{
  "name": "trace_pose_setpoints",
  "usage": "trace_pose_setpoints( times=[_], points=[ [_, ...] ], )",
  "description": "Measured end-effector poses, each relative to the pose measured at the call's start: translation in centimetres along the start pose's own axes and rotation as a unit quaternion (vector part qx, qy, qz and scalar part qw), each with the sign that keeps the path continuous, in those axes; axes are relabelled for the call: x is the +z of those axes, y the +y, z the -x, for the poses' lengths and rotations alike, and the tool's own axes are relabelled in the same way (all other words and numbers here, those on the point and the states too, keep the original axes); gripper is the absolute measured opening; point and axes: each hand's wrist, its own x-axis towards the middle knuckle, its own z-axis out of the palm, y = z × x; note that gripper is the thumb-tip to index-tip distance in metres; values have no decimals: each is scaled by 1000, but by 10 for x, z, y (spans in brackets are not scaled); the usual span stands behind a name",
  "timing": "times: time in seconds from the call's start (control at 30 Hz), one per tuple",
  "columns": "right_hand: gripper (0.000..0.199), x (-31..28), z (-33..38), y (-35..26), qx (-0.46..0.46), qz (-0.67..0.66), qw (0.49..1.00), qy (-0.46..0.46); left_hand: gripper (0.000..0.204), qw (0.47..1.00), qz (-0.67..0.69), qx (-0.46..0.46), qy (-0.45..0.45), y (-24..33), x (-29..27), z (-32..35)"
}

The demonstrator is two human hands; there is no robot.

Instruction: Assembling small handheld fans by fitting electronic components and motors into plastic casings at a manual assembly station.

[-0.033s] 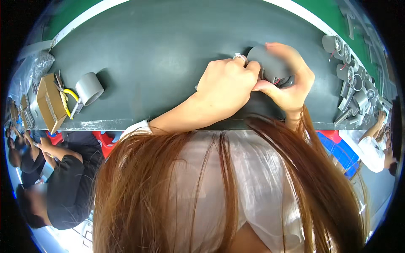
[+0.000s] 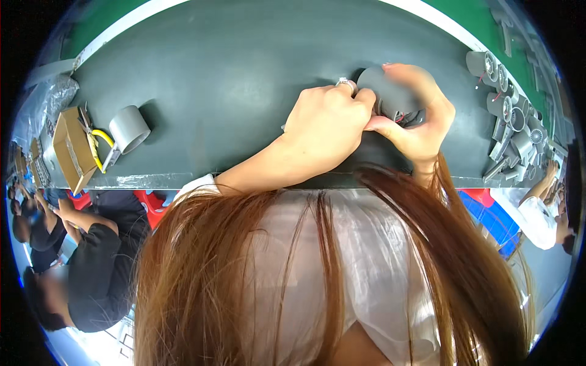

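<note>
Right of the middle of the dark tabletop, my right hand (image 2: 430, 119) is curled round a grey cylindrical fan housing (image 2: 386, 84), thumb low and fingers over its far side. Dark parts and a bit of red wire show in the housing's near end. My left hand (image 2: 329, 122), with a ring on one finger, is closed against the housing's left side. Its fingertips are hidden behind the knuckles, so whatever they pinch cannot be seen. The two hands meet at the right thumb tip.
Farther left a grey cylinder with an arm (image 2: 128, 129) lies beside yellow-handled pliers (image 2: 101, 143) and a cardboard box (image 2: 70, 152). Clear plastic wrap (image 2: 58, 97) sits behind the box. Several grey fan parts (image 2: 519, 122) are heaped at the right. Other people sit on both sides.
</note>
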Motion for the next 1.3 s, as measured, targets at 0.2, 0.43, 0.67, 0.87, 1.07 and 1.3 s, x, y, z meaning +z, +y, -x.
trace_pose_setpoints(
  times=[0.2,0.43,0.67,0.87,1.07,1.3],
  points=[
    [58,5,-6,-1,-9,15,1000,0,8,996,64,-57,-9,-3,-3,-1],
    [75,-3,-16,-8,61,-64,988,-128,13,979,151,-133,-36,-12,-6,-2],
    [66,-1,-3,15,90,-172,973,-127,13,943,272,-172,-81,-21,-7,-4],
    [60,1,2,19,68,-171,978,-94,10,945,269,-163,-89,-22,-7,-6],
    [59,1,3,20,70,-178,978,-80,9,947,257,-163,-98,-25,-7,-4],
    [60,-1,4,20,52,-195,977,-65,6,991,105,-69,44,-12,1,4]
  ],
)
